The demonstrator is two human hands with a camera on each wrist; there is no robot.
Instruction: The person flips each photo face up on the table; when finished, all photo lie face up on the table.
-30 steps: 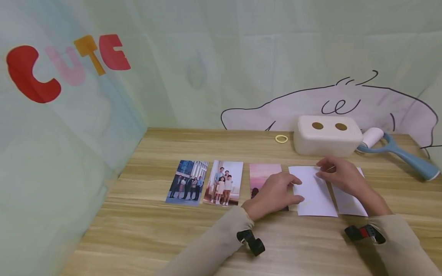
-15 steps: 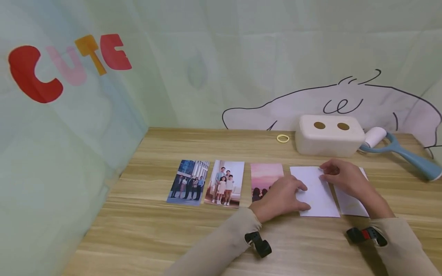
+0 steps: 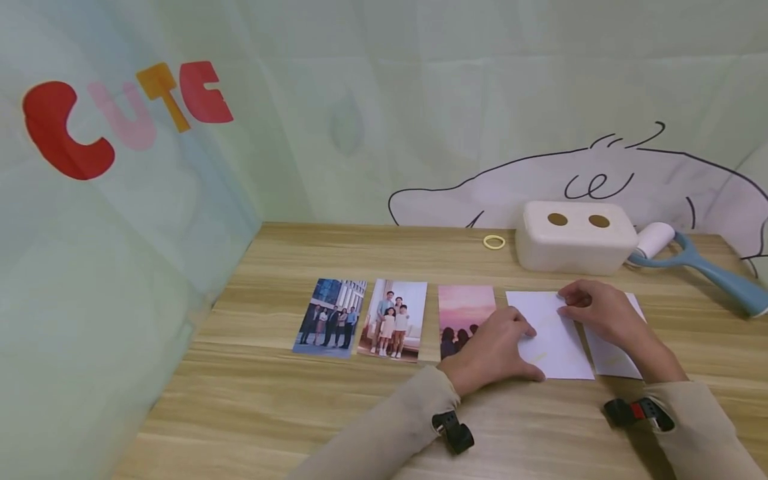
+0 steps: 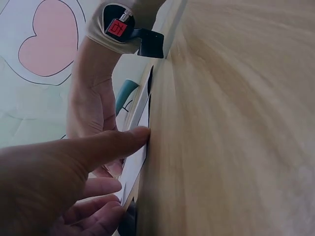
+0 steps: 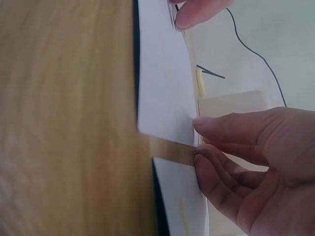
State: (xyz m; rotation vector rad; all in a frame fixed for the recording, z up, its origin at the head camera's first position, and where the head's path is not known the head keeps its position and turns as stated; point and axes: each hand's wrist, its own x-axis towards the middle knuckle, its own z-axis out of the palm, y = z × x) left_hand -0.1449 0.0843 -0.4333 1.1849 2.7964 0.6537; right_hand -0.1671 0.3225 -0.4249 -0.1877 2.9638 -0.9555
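Observation:
Two white cards lie side by side on the table. On the left one (image 3: 558,343), my left hand (image 3: 493,350) touches the left side, with its thumb (image 4: 138,137) near the lower edge and fingers spread. My right hand (image 3: 603,313) pinches the same card's upper right edge between thumb (image 5: 211,127) and fingers. The right card (image 3: 613,353) lies partly beneath that hand. To the left is a row of three photos: a pink sunset (image 3: 462,307) partly covered by my left hand, a family portrait (image 3: 393,320), and a group in business clothes (image 3: 331,319).
A cream box (image 3: 576,243) with two round holes stands behind the cards. Beside it lies a blue-handled lint roller (image 3: 708,267). A small yellow ring (image 3: 495,242) is left of the box. A printed cloth (image 3: 336,133) hangs behind the wooden table (image 3: 264,400).
My left hand has shifted slightly right and down along the left white card, showing more of the pink photo. My right hand has stayed at the card's upper edge. The view has drifted slightly.

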